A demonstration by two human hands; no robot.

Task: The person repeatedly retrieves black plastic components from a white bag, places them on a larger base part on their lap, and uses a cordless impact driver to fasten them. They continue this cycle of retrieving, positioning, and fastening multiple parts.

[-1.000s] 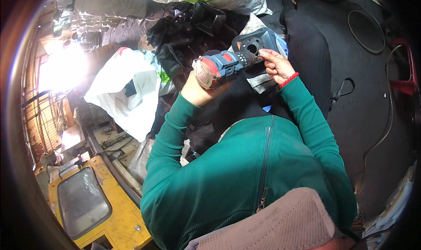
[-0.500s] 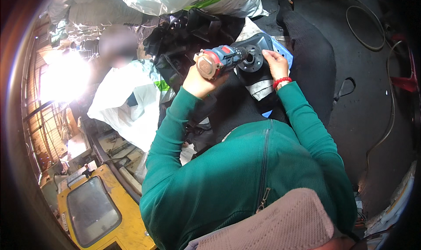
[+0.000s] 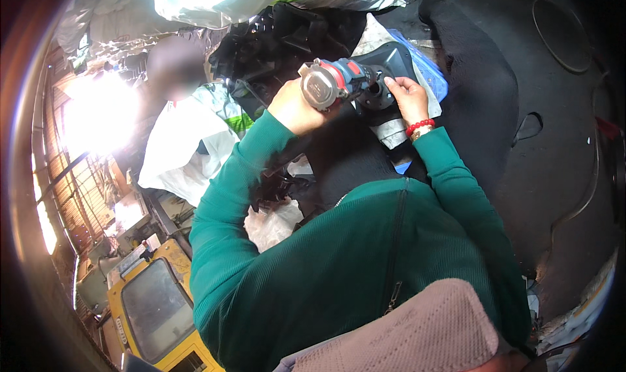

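Observation:
My left hand [image 3: 297, 108] is wrapped around a blue and red cordless drill [image 3: 354, 71] with a pale round rear end. Its front end points right, down toward a black part with a round flange [image 3: 377, 99]. The flange has holes and is partly hidden behind the drill. Thumb and fingers of my right hand [image 3: 412, 103], with a red bead bracelet above it, pinch the flange's right edge; whether a small screw is between them cannot be made out. A dark angular black piece [image 3: 396, 58] lies just beyond the flange, over white sheeting [image 3: 372, 34] and a blue tray [image 3: 427, 69].
A heap of black plastic parts [image 3: 287, 39] lies ahead, behind it a large white bag [image 3: 215, 3]. An open white bag [image 3: 186, 153] stands left, near a blurred person [image 3: 175, 65]. A yellow machine panel with a window [image 3: 156, 307] is at lower left. A cable loop [image 3: 562, 36] lies on the dark floor.
The drill has tilted and moved slightly right, its front now covering more of the flange. My right hand stays at the flange's edge. The whole view has shifted a little.

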